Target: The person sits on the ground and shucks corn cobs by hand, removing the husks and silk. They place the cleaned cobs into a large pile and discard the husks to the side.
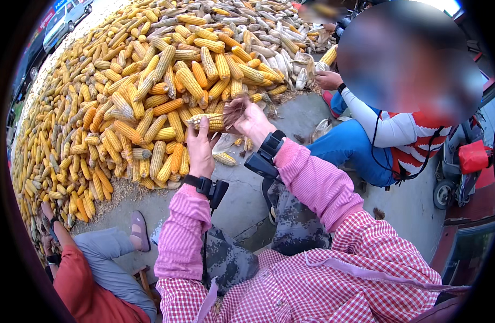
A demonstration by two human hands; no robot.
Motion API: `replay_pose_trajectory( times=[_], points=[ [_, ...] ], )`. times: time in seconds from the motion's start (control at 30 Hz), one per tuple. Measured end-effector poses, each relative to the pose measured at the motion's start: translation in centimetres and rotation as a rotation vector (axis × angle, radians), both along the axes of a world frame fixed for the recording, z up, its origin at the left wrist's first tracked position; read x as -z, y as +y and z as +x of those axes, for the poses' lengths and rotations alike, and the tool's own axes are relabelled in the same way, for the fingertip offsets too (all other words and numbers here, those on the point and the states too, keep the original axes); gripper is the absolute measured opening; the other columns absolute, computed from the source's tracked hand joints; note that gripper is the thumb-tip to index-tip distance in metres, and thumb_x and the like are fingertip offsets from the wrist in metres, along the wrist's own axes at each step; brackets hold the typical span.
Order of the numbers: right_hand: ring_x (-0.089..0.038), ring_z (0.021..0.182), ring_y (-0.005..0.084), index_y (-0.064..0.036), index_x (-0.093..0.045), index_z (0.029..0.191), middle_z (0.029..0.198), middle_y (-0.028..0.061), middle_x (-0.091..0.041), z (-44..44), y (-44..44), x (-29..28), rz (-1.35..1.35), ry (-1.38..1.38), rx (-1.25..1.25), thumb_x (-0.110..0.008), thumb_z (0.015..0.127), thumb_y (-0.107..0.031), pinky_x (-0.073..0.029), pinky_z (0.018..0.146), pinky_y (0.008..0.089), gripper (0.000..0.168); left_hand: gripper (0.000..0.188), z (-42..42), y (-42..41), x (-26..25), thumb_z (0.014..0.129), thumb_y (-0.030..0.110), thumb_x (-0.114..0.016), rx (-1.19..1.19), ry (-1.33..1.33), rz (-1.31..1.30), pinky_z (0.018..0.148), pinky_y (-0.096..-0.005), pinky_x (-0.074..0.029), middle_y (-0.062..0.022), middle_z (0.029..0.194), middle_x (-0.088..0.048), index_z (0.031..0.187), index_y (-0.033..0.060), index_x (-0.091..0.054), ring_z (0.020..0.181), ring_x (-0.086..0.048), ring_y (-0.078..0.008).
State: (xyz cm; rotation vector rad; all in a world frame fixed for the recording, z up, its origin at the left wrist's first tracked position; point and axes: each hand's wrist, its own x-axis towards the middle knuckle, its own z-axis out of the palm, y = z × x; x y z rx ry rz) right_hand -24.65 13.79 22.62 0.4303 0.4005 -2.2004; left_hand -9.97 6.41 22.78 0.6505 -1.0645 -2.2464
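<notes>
A yellow ear of corn (209, 121) lies crosswise between my hands, in front of the big heap of husked corn ears (150, 101). My left hand (201, 149) grips its left end, thumb on the kernels. At the other end, my right hand (249, 119) has its fingers closed on brown, dry corn silk (234, 111), and part of the ear is hidden there. Pale husk hangs just below the ear. Another ear of corn (225, 159) rests on the concrete, a little below my hands.
Unhusked corn ears (271, 52) lie at the heap's upper right. A co-worker in blue trousers (348, 149) sits close on my right, holding an ear. Another in a red shirt (90, 282) sits at lower left, hands at the heap. A parked scooter (459, 169) stands far right.
</notes>
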Motion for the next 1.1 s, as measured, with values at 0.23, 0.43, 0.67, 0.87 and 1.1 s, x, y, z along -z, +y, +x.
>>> replay_pose_trajectory(
  times=[0.23,0.43,0.67,0.87,1.1],
  points=[
    [-0.04,0.049,0.0083,-0.004,-0.051,0.087,0.062,-0.0015,-0.044,-1.4,1.1,-2.7,0.111,0.101,0.078,-0.042,0.105,-0.015,-0.039,0.046,0.0226,0.023,0.047,1.7,-2.4,-0.2,0.096,0.043,-0.063,-0.093,-0.007,0.101,0.083,-0.0418,-0.058,-0.0081,0.107,-0.063,0.122,0.0055,-0.051,0.096,-0.065,-0.0228],
    [-0.039,0.055,0.006,-0.006,-0.054,0.098,0.069,-0.0044,-0.043,-5.2,4.1,-1.7,0.333,0.248,0.116,-0.04,0.106,-0.015,-0.036,0.051,0.022,0.019,0.051,3.5,-7.0,0.2,0.096,0.052,-0.059,-0.245,-0.137,0.151,0.081,-0.0459,-0.057,-0.0069,0.105,-0.063,0.12,0.0067,-0.054,0.094,-0.065,-0.0228],
    [-0.039,0.053,0.0087,-0.005,-0.056,0.102,0.067,-0.0029,-0.046,-7.4,6.0,0.3,0.394,0.361,0.076,-0.042,0.107,-0.02,-0.041,0.053,0.0266,0.021,0.057,4.5,-9.9,0.2,0.095,0.051,-0.06,-0.296,-0.055,0.234,0.101,-0.0564,-0.047,-0.0112,0.119,-0.057,0.129,0.0059,-0.052,0.115,-0.054,-0.031],
    [-0.064,0.072,0.0186,-0.002,-0.061,0.11,0.092,0.0052,-0.067,-4.9,5.5,1.3,0.795,0.664,-0.18,-0.051,0.102,-0.025,-0.054,0.066,0.0348,0.026,0.043,4.3,-8.1,-2.2,0.099,0.043,-0.059,-0.311,-0.135,-0.096,0.08,-0.0406,-0.057,-0.0041,0.109,-0.063,0.12,0.0063,-0.055,0.097,-0.063,-0.0168],
    [-0.066,0.097,0.0207,-0.002,-0.062,0.115,0.105,0.007,-0.069,-4.8,4.8,1.7,0.929,0.806,-0.505,-0.051,0.101,-0.03,-0.054,0.087,0.0432,0.034,0.044,4.5,-9.3,-2.7,0.098,0.044,-0.061,-0.414,-0.18,-0.25,0.078,-0.0399,-0.056,-0.0051,0.109,-0.064,0.12,0.0067,-0.055,0.096,-0.064,-0.0173]
  ],
)
